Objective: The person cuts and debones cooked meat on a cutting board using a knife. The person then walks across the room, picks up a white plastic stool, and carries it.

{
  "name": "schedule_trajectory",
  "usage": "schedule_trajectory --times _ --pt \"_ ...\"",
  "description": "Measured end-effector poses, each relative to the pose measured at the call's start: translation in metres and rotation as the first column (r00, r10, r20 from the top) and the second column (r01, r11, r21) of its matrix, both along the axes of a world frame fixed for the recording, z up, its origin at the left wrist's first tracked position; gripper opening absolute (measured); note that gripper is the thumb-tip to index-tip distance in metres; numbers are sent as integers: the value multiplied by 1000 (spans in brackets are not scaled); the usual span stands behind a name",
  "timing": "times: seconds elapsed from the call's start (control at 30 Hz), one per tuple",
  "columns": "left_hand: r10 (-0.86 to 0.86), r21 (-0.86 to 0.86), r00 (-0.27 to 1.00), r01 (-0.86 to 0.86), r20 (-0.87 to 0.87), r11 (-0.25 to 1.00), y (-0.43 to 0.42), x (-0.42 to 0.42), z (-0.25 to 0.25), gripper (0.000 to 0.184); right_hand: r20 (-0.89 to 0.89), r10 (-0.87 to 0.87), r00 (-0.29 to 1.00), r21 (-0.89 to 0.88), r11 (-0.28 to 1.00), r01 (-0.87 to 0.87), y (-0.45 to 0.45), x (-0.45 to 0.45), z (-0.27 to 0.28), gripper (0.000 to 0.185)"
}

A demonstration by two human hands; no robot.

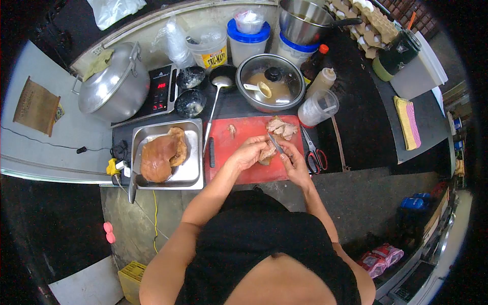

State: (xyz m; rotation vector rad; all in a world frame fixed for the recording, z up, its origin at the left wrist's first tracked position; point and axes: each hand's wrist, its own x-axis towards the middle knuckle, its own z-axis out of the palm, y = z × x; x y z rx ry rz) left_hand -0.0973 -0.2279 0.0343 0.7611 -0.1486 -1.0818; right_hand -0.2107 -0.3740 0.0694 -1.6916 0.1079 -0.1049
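Note:
On the red cutting board [229, 170], a piece of cooked meat [266, 152] lies between my hands. My left hand [250, 154] is closed on the left side of this meat. In my right hand [295, 161] is a small knife [275, 144], its blade slanting up and left over the meat. Sliced meat [282, 129] is heaped near the board's top right, and a small scrap [232, 131] lies at the upper left. Left of the board, large brown pieces of meat [158, 157] rest in a metal tray [194, 175].
Scissors [316, 156] lie right of the board. Behind it stand a lidded glass bowl [285, 76], a clear container [316, 109], a sauce bottle [324, 81] and a ladle [213, 109]. A large pot [114, 84] is beside the induction cooker [159, 91]. A knife handle [132, 188] juts past the tray's corner.

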Motion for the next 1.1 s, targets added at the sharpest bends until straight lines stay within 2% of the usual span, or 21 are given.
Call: schedule_trajectory --times 0.03,0.23,0.33,0.47,0.63,0.73,0.83,0.9,1.0,1.1 --pt "-4 3 1000 4 -4 1000 0 0 0 39 -15 21 1000 3 1000 -21 -2 0 -2 37" --pt "19 17 999 -18 -29 1000 -1 -4 21 39 96 -127 987 -56 989 133 -9 7 -16 34" --pt "19 21 1000 -19 -25 1000 -1 -3 18 40 134 -118 984 -96 987 132 -4 7 -6 35" --pt "13 48 1000 -13 -3 999 0 -1 15 40 29 -62 998 -33 997 63 2 4 4 36" --pt "-41 58 997 38 58 998 2 0 12 41 60 -29 998 -37 999 31 0 8 -8 37" --pt "-40 38 998 38 49 999 3 0 14 42 110 -106 988 -21 994 109 -5 9 -16 37" --pt "-45 -21 999 45 19 999 2 1 14 43 83 -179 980 -70 980 185 -14 11 -9 37" --pt "-56 -44 998 57 16 997 3 2 13 44 43 -127 991 -54 990 129 -13 9 -5 38" --pt "-36 14 999 36 9 999 2 1 14 44 -18 -96 995 -29 995 95 -6 3 3 38" --pt "-62 59 997 59 50 997 3 3 5 44 15 -52 999 -41 998 53 -3 4 0 36"
